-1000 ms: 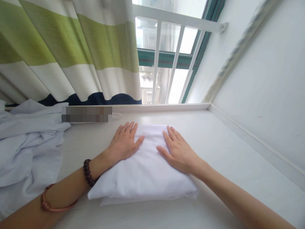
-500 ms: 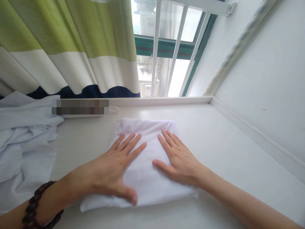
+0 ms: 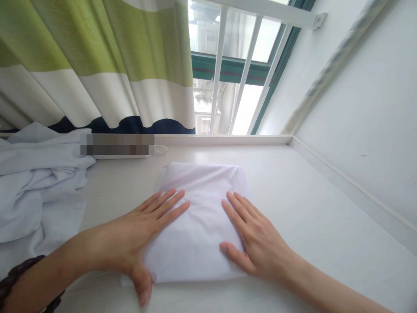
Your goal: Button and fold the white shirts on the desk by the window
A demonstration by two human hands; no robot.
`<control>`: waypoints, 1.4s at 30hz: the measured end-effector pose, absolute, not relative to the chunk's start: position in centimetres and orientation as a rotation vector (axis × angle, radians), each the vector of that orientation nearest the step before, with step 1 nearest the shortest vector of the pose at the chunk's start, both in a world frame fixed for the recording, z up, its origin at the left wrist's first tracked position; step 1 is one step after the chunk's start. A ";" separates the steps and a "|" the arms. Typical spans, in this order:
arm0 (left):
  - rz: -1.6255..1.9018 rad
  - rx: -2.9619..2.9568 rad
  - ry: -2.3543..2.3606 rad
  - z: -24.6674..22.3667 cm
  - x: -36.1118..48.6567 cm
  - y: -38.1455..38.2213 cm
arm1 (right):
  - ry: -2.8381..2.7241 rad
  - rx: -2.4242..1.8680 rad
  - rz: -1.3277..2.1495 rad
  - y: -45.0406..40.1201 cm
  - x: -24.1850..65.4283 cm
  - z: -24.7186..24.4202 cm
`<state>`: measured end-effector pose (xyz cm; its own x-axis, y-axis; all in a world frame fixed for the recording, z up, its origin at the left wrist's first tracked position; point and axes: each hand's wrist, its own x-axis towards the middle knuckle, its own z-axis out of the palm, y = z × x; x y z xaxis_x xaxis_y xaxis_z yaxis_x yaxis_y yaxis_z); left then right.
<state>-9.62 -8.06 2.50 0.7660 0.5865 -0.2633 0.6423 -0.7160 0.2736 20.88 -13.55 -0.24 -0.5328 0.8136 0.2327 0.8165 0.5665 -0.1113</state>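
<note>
Head view: I see a folded white cloth (image 3: 195, 256) lying on a white surface (image 3: 325, 200), its top lightly creased
Left hand (image 3: 128, 239): along the folded white cloth's left side, fingers spread on it, thumb wide apart by its near left corner
Right hand (image 3: 260, 237): on the folded white cloth's right side, fingers slightly apart, thumb held away from them
Crumpled white cloth (image 3: 48, 187): left of the folded white cloth, well apart
Curtain (image 3: 97, 56): beyond the folded white cloth, leftward
</note>
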 end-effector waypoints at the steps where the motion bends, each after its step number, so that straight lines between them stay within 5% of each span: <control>1: -0.232 2.604 0.947 2.5 -9.6 -8.0 | -2.559 -1.314 -0.024 -14.0 20.9 -0.5; 8: -0.209 2.622 0.963 2.2 -9.9 -8.4 | -2.609 -1.237 0.058 -13.1 22.1 -0.9; 15: -0.209 2.561 1.226 5.8 -5.7 -7.3 | -2.493 -1.453 0.537 -9.9 21.1 4.3; 21: 0.328 2.710 1.621 1.1 -0.3 -3.1 | -2.263 -1.798 0.283 -3.9 17.6 2.0; 42: 0.235 2.604 1.995 0.3 -4.0 -3.3 | -1.979 -2.049 0.399 -2.6 20.4 -1.0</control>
<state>-4.04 -3.34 0.29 0.2580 0.9449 0.2015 0.9659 -0.2573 -0.0301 20.40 -2.60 -0.95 0.0316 0.9994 -0.0140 0.9267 -0.0346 -0.3743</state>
